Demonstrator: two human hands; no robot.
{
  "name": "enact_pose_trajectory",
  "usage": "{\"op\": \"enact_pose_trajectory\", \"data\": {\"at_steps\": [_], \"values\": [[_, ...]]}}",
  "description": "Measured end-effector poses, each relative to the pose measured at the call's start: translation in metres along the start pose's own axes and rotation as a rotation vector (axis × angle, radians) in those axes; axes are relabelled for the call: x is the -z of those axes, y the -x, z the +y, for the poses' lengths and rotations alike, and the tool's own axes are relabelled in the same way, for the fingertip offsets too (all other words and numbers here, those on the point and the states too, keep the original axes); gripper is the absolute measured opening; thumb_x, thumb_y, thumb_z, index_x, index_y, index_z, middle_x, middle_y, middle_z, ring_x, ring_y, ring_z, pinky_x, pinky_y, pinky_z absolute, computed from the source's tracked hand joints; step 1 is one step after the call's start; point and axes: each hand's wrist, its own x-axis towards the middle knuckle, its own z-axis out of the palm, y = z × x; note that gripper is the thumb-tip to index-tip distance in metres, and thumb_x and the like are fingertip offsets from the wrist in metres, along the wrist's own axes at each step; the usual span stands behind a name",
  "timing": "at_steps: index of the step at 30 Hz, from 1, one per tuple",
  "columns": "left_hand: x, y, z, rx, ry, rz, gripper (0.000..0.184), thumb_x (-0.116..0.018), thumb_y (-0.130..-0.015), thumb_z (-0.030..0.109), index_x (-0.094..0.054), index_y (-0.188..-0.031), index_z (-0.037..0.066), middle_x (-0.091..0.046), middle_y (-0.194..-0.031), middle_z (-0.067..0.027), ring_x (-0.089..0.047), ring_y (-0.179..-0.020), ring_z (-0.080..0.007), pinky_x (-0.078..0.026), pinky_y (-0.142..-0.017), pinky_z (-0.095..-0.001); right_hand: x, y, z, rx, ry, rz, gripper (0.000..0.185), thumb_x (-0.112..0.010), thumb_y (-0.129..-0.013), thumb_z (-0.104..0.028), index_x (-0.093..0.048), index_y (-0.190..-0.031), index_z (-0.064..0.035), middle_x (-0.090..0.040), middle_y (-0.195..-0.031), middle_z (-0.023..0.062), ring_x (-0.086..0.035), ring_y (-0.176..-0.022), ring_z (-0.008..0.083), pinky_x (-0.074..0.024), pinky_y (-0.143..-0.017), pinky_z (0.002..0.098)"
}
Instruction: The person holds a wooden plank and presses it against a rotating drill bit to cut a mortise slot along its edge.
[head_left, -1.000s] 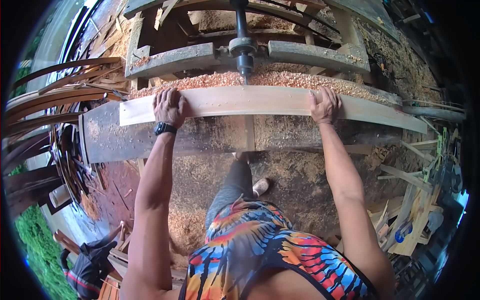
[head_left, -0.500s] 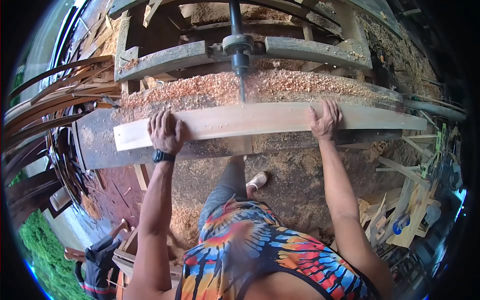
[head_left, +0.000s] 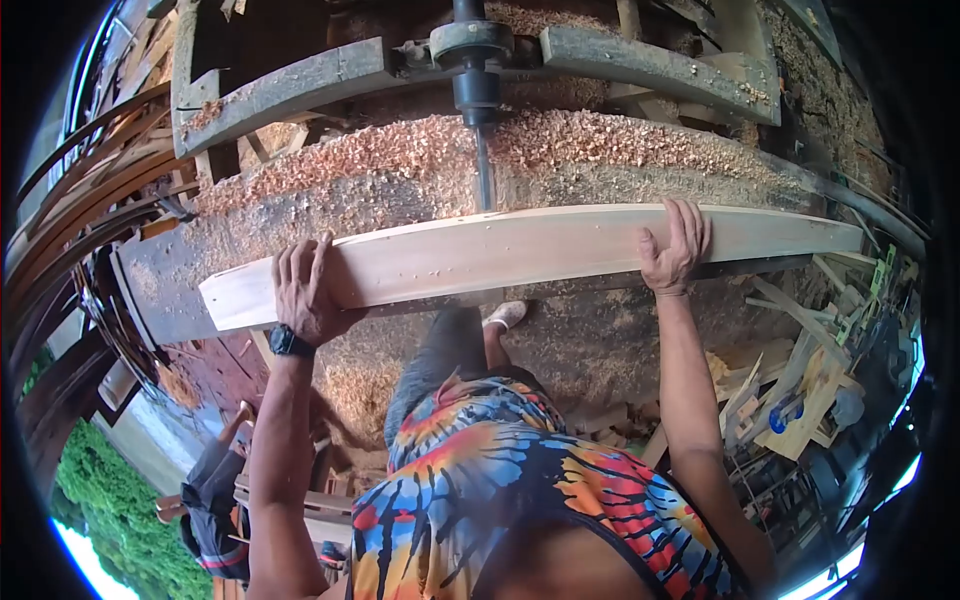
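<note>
A long pale plank [head_left: 500, 250] lies across the dusty work table [head_left: 330, 215]. My left hand [head_left: 308, 292] grips it near its left end, fingers over the top face and a dark watch on the wrist. Further right, my right hand [head_left: 676, 248] holds the same plank, with its fingers reaching toward the far edge. Between my hands, the metal bit [head_left: 485, 175] of a horizontal spindle [head_left: 476, 90] meets or nearly meets the plank's far edge; contact is hard to tell. The undersides of both hands are hidden.
Wood shavings [head_left: 400, 148] form a ridge behind the plank. A wooden machine frame [head_left: 290, 92] stands beyond. Curved wooden strips [head_left: 90, 195] are stacked at left, scrap boards [head_left: 810, 400] lie at right. Another person [head_left: 212, 500] is at lower left.
Both hands and the plank have come nearer to my body, with the plank's left end angled closer to me. More of the bit and table shows beyond it. The view has shifted.
</note>
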Motion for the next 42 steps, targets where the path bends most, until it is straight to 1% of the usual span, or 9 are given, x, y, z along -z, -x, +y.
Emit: {"op": "enact_pose_trajectory", "data": {"at_steps": [1,7,16,19,22,25,34,42], "values": [[0.003,-0.003,0.002,-0.010,-0.015,-0.003,0.127,-0.098,-0.046,0.039,-0.042,-0.156,0.012,-0.051,-0.139,-0.0193,-0.049,-0.128,-0.0422,-0.037,-0.111,-0.0606,0.001,-0.002,0.001,-0.006,-0.001,-0.009,0.075,-0.052,-0.097,-0.068,-0.066,-0.134,-0.0039,-0.065,-0.133,0.0158,-0.055,-0.133,0.0372,-0.0280,-0.119,0.0574],[0.007,-0.009,0.003,-0.014,-0.016,-0.022,0.124,-0.099,-0.047,0.042,-0.045,-0.155,0.013,-0.051,-0.139,-0.0183,-0.050,-0.127,-0.0411,-0.038,-0.109,-0.0601,0.002,-0.006,-0.001,-0.022,-0.002,-0.034,0.075,-0.052,-0.097,-0.069,-0.067,-0.132,-0.0043,-0.065,-0.130,0.0156,-0.057,-0.130,0.0367,-0.0280,-0.119,0.0580],[0.007,-0.015,0.005,-0.029,-0.001,0.020,0.122,-0.099,-0.048,0.047,-0.049,-0.153,0.011,-0.054,-0.135,-0.0185,-0.052,-0.124,-0.0421,-0.039,-0.108,-0.0599,0.002,-0.008,0.000,-0.026,0.003,-0.032,0.074,-0.053,-0.097,-0.067,-0.067,-0.132,-0.0033,-0.065,-0.130,0.0157,-0.057,-0.130,0.0370,-0.0280,-0.118,0.0581],[0.006,-0.015,0.003,-0.028,0.010,0.013,0.122,-0.098,-0.048,0.046,-0.049,-0.154,0.011,-0.054,-0.135,-0.0184,-0.052,-0.125,-0.0411,-0.038,-0.108,-0.0598,0.001,-0.008,0.002,-0.035,0.004,-0.035,0.073,-0.053,-0.097,-0.066,-0.067,-0.131,-0.0033,-0.066,-0.130,0.0156,-0.057,-0.130,0.0370,-0.0277,-0.119,0.0581],[0.007,-0.018,0.004,-0.041,0.008,0.008,0.121,-0.098,-0.045,0.040,-0.050,-0.151,0.006,-0.056,-0.136,-0.0199,-0.054,-0.123,-0.0419,-0.039,-0.105,-0.0593,0.001,-0.009,0.003,-0.042,0.011,-0.044,0.073,-0.054,-0.097,-0.066,-0.067,-0.131,-0.0033,-0.066,-0.130,0.0156,-0.056,-0.130,0.0369,-0.0275,-0.119,0.0581],[0.006,-0.018,0.004,-0.028,0.012,0.003,0.122,-0.098,-0.048,0.045,-0.049,-0.154,0.010,-0.055,-0.135,-0.0184,-0.053,-0.128,-0.0389,-0.037,-0.109,-0.0593,0.001,-0.010,0.003,-0.037,0.007,-0.038,0.072,-0.054,-0.097,-0.066,-0.067,-0.131,-0.0032,-0.066,-0.130,0.0157,-0.057,-0.130,0.0368,-0.0275,-0.119,0.0582],[0.006,-0.021,0.006,-0.029,0.001,0.013,0.122,-0.098,-0.047,0.045,-0.050,-0.153,0.009,-0.057,-0.133,-0.0176,-0.054,-0.127,-0.0381,-0.037,-0.110,-0.0588,0.001,-0.011,0.004,-0.032,0.021,-0.049,0.069,-0.056,-0.096,-0.062,-0.067,-0.131,-0.0030,-0.066,-0.130,0.0159,-0.057,-0.130,0.0366,-0.0274,-0.119,0.0582],[0.005,-0.019,0.005,-0.019,-0.020,-0.002,0.125,-0.098,-0.048,0.053,-0.048,-0.155,0.011,-0.055,-0.136,-0.0174,-0.054,-0.128,-0.0385,-0.036,-0.111,-0.0589,-0.001,-0.012,0.006,-0.032,0.005,-0.027,0.067,-0.060,-0.095,-0.059,-0.067,-0.130,-0.0031,-0.065,-0.130,0.0164,-0.057,-0.130,0.0369,-0.0283,-0.119,0.0582]]}}
